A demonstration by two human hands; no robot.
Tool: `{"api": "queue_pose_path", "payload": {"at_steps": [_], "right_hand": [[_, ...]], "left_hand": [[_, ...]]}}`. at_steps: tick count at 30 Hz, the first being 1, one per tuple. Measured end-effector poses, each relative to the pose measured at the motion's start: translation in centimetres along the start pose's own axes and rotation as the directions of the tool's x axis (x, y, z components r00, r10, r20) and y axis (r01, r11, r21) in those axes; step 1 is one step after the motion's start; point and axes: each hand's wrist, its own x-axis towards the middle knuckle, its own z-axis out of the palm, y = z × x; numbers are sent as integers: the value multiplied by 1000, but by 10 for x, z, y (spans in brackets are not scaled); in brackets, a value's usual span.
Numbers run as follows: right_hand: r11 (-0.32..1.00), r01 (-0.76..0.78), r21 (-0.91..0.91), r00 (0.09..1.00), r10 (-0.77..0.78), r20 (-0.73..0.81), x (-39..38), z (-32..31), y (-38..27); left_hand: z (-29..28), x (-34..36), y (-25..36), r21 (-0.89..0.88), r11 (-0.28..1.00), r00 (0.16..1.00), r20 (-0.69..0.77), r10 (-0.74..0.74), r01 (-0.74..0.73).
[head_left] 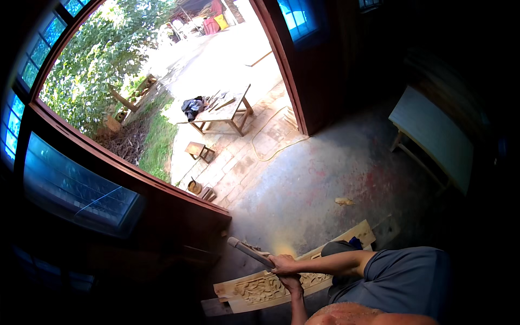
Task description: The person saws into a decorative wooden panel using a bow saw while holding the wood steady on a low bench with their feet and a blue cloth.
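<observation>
A long carved wooden panel (259, 290), pale with raised scrolling leaf relief, lies low in front of me. Above it my right hand (281, 264) is wrapped round a long rod-shaped tool (252, 253), dark along its shaft and paler at its end. The shaft slants up and left from the hand; its other end is hidden. Just below, close against the right hand, my left hand (291, 281) is closed. Its fingers are in shadow, and what they grip is hidden. A dark blue item (355, 242) sits by the panel's right end.
A pale chip-like piece (344, 201) lies on the concrete floor (303, 179). To the right stands a white-topped table (430, 132). Left of me is a dark door panel (179, 211). Outside the doorway are a wooden bench (219, 112) with cloth on it and a small stool (196, 148).
</observation>
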Motion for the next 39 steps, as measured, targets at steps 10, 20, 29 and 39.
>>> {"api": "queue_pose_path", "payload": {"at_steps": [10, 20, 29, 39], "right_hand": [[846, -129, 517, 946, -50, 319, 23, 36, 28], [871, -216, 441, 947, 78, 310, 4, 28, 26], [893, -151, 424, 946, 6, 324, 3, 20, 23], [853, -288, 436, 927, 133, 351, 31, 19, 8]], "left_hand": [[-69, -76, -60, 346, 895, 959, -69, -276, 283], [-99, -74, -121, 490, 677, 790, -38, -612, 549], [-82, -62, -104, 477, 692, 805, -58, -590, 542], [-136, -132, -141, 439, 677, 781, -101, -616, 591]]}}
